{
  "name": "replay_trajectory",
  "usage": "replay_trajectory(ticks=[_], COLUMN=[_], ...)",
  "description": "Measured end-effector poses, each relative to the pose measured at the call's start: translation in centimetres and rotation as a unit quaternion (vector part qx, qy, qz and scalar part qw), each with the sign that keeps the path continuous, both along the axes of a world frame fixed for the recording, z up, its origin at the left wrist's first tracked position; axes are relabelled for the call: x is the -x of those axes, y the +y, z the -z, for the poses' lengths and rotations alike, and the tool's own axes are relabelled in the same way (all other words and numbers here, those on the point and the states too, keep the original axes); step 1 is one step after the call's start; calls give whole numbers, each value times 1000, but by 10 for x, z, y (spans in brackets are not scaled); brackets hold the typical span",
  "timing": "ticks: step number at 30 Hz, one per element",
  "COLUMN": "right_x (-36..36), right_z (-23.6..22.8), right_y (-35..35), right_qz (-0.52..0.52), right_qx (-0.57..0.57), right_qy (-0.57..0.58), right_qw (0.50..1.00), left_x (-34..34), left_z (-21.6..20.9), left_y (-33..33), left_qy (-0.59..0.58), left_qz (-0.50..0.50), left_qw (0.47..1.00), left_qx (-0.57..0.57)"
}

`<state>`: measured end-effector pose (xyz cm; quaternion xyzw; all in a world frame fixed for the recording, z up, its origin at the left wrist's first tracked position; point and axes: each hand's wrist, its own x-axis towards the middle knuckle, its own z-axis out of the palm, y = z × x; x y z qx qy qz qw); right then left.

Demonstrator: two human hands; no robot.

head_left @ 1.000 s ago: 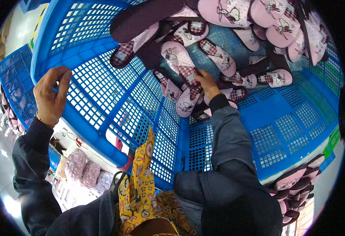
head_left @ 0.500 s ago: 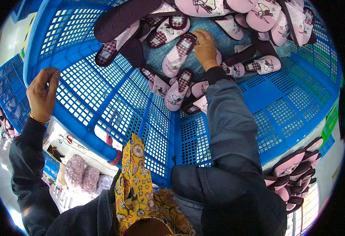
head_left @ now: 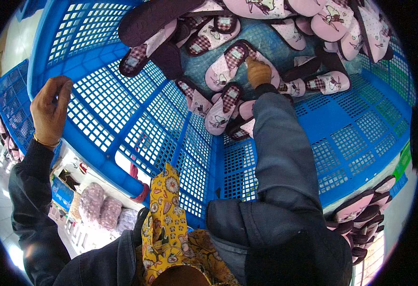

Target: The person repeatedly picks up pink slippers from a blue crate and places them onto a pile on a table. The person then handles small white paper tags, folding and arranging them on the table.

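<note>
Inside the blue basket (head_left: pixel 335 113): a slipper pile (head_left: pixel 330 24) lies over the far part, some slippers with the dark sole turned up.
Pink slipper (head_left: pixel 220 74): it is in the middle of the far part, above bluish film (head_left: pixel 193 66), with its toe toward the near left.
Neighbour slipper (head_left: pixel 274 72): it lies just to the right, partly covered by the right hand (head_left: pixel 259 72).
Right hand: fingers bend down at the heel of the pink slipper; I cannot tell if they clamp it or only touch it.
Left hand (head_left: pixel 50 112): near the left rim (head_left: pixel 34 71), fingers curl toward the thumb; I see nothing in it and cannot tell if the tips meet.
Heel: its sole edge seems firmer, so a grip there probably spares the soft top.
Sleeve (head_left: pixel 285 143): it is better kept high, clear of the near slippers (head_left: pixel 216 119).
</note>
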<state>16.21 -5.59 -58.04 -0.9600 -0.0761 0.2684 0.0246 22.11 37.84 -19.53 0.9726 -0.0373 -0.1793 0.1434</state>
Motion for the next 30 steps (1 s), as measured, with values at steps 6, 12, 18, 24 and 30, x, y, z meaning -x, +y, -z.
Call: replay_trajectory(ticks=[6, 12, 18, 24, 30], right_x=[19, 33, 20, 15, 38], right_z=[-28, -7, -3, -87, -231], right_y=[18, 37, 49, 45, 29], right_qz=[-67, -90, -50, 3, 214], right_qx=[-162, -93, -121, -125, -288], right_qy=[-65, -34, -186, -99, -123], right_qw=[982, 991, 974, 987, 925], left_x=[1, -1, 0, 1, -6], left_z=[-1, -2, -1, -1, -5], left_y=[0, -8, -4, 3, 1], left_qy=[-4, -34, -37, -72, -134], left_qz=[0, 14, 3, 28, 81], left_qw=[1000, 999, 999, 997, 987], left_qx=[-3, -8, 3, 2, -27])
